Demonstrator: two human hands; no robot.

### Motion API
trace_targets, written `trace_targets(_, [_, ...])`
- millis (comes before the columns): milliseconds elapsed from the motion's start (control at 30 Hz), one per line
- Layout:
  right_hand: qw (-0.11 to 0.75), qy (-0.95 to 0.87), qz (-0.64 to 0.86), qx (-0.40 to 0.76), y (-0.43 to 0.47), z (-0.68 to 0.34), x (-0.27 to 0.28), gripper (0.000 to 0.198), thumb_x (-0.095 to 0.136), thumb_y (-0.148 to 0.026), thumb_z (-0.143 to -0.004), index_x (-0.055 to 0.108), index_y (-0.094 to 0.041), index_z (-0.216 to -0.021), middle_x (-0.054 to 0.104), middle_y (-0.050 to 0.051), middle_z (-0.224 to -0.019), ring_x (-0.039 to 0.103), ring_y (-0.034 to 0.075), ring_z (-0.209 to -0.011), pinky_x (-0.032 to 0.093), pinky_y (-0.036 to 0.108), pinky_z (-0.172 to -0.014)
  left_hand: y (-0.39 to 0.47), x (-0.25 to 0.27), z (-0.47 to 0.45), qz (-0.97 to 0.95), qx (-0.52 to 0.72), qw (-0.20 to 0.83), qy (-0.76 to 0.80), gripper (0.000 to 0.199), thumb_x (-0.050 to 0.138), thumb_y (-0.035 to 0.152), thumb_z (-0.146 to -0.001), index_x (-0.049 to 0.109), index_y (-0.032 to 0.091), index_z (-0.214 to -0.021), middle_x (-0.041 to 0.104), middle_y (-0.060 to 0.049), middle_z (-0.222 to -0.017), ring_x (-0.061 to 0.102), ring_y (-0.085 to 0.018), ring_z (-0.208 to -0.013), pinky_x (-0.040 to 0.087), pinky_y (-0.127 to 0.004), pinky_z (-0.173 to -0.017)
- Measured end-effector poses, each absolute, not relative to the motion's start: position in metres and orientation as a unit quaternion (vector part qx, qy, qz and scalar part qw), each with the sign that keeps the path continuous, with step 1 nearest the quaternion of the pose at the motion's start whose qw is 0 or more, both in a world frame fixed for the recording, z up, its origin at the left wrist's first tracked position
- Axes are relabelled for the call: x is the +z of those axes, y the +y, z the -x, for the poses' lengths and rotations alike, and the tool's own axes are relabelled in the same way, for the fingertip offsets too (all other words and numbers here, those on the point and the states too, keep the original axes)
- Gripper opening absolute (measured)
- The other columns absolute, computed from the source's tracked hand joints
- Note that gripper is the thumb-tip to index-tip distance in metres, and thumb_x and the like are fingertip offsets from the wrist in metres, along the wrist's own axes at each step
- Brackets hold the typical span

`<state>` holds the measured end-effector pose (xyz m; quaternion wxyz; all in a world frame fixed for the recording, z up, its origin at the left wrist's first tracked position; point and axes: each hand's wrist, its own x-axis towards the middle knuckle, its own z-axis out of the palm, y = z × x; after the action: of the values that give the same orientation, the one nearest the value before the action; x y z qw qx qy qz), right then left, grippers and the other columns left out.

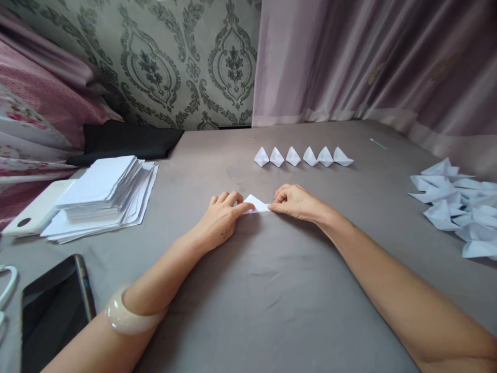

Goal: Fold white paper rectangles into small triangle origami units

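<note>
Paper [253, 201], folded to a low white point, is between my two hands, on or just over the grey cloth [267, 290]. My left hand [226, 216] holds its left end, with the thumb on the front. My right hand [294, 202] pinches the right corner with thumb and finger tips. I think I am in the middle of a fold, lining up or pressing the long edge; I cannot tell which. Past my hands stand six small shapes [293, 156] in a row, and more lie in a heap [460, 207] far to my right. A stack [99, 181] of flat sheets is on my left. My piece looks flatter than the six, so I guess it needs more folds. The next move seems to call for even ends, a firm press along the bottom edge, and soft fingers so it does not rip.
</note>
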<state>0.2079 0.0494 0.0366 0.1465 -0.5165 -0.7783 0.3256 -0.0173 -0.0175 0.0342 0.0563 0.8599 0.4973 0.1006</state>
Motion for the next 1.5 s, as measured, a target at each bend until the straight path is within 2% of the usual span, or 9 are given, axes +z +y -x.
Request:
trace_targets(200, [0.178,-0.761,0.521,0.344,0.047,-0.214,0.037,0.014,0.057,-0.023,-0.070,0.067,-0.017,-0.078,0.063,0.000,-0.069,0.054,0.012,-0.058,0.039,0.022,-0.054,-0.022,0.036,0.012,-0.892,0.060,-0.010,0.449,0.043,0.031,0.010,-0.092,0.056,0.024,-0.124,0.056,-0.010,-0.110,0.047,-0.022,-0.095,0.032,-0.036,-0.080])
trace_targets(367, [0.296,-0.820,0.453,0.184,0.020,-0.196,0.034,0.031,0.041,-0.005,-0.077,0.066,-0.017,-0.093,0.064,0.005,-0.096,0.059,0.015,-0.085,0.045,0.026,-0.079,-0.026,0.044,0.002,-0.898,0.020,-0.048,0.438,0.035,0.033,0.016,-0.095,0.055,0.017,-0.122,0.058,-0.011,-0.107,0.048,-0.023,-0.096,0.035,-0.036,-0.079])
trace_targets(500, [0.206,-0.897,0.375,0.115,-0.009,-0.178,0.035,0.034,0.036,-0.006,-0.085,0.061,-0.016,-0.106,0.060,0.010,-0.104,0.053,0.020,-0.102,0.044,0.032,-0.088,-0.033,0.048,-0.009,-0.885,-0.026,-0.043,0.463,0.029,0.038,0.011,-0.091,0.061,0.012,-0.110,0.059,-0.012,-0.103,0.051,-0.022,-0.091,0.040,-0.033,-0.078])
trace_targets(767, [0.120,-0.911,0.393,0.027,-0.025,-0.175,0.041,0.037,0.038,-0.025,-0.093,0.050,-0.020,-0.129,0.056,0.011,-0.106,0.052,0.022,-0.094,0.045,0.034,-0.080,-0.053,0.045,-0.029,-0.839,-0.071,-0.073,0.534,0.024,0.046,0.001,-0.080,0.066,0.009,-0.091,0.059,-0.015,-0.090,0.051,-0.025,-0.086,0.045,-0.032,-0.067])
trace_targets(967, [0.090,-0.907,0.411,-0.019,-0.030,-0.171,0.041,0.037,0.038,-0.026,-0.094,0.052,-0.014,-0.126,0.058,0.012,-0.103,0.052,0.025,-0.091,0.046,0.036,-0.075,-0.055,0.048,-0.029,-0.812,-0.082,-0.066,0.575,0.020,0.051,0.000,-0.077,0.065,0.011,-0.084,0.059,-0.014,-0.085,0.054,-0.022,-0.077,0.044,-0.028,-0.056])
trace_targets(1133, [0.073,-0.885,0.459,-0.037,-0.031,-0.171,0.043,0.029,0.039,-0.019,-0.091,0.063,-0.011,-0.106,0.059,0.015,-0.094,0.053,0.026,-0.086,0.046,0.036,-0.064,-0.054,0.047,-0.026,-0.814,-0.068,-0.065,0.574,0.021,0.051,0.000,-0.075,0.062,0.011,-0.089,0.059,-0.013,-0.086,0.055,-0.022,-0.076,0.043,-0.026,-0.054])
trace_targets(1300, [0.054,-0.877,0.476,-0.041,-0.029,-0.173,0.046,0.024,0.043,-0.010,-0.083,0.066,-0.010,-0.091,0.059,0.017,-0.089,0.054,0.028,-0.084,0.045,0.035,-0.060,-0.043,0.047,-0.015,-0.803,-0.011,-0.026,0.595,0.020,0.043,0.016,-0.090,0.060,0.014,-0.099,0.058,-0.010,-0.088,0.057,-0.022,-0.080,0.042,-0.028,-0.056])
trace_targets(1400, [0.092,-0.860,0.501,-0.038,-0.020,-0.178,0.041,0.026,0.041,-0.007,-0.081,0.066,-0.013,-0.080,0.060,0.016,-0.088,0.055,0.027,-0.085,0.046,0.035,-0.065,-0.031,0.044,-0.004,-0.809,0.056,-0.007,0.585,0.027,0.040,0.036,-0.094,0.061,0.019,-0.098,0.057,-0.008,-0.091,0.057,-0.022,-0.085,0.041,-0.028,-0.058])
trace_targets(1500, [0.196,-0.827,0.527,0.020,-0.003,-0.184,0.032,0.025,0.042,-0.009,-0.080,0.067,-0.015,-0.080,0.064,0.012,-0.088,0.058,0.024,-0.089,0.046,0.034,-0.076,-0.022,0.039,0.005,-0.822,0.107,-0.003,0.560,0.029,0.041,0.041,-0.093,0.061,0.022,-0.101,0.057,-0.006,-0.091,0.057,-0.019,-0.087,0.043,-0.027,-0.065])
